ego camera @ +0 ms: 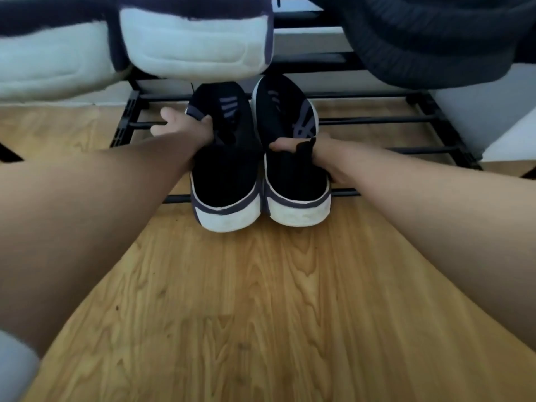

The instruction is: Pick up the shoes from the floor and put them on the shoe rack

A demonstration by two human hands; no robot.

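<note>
Two black sneakers with white soles lie side by side, heels toward me, over the lowest bars of the black shoe rack (377, 120). My left hand (185, 127) grips the left shoe (224, 181) at its collar. On the right shoe (293, 175), my right hand (313, 149) is closed, thumb across the opening, fingers down its outer side. Both heels stick out past the rack's front bar over the wooden floor (261, 300).
On the shelf above sit another pair of white-soled shoes (191, 42) at the left and a dark shoe (429, 44) at the right. White walls flank the rack. A pale cloth edge (11, 367) shows at the bottom left.
</note>
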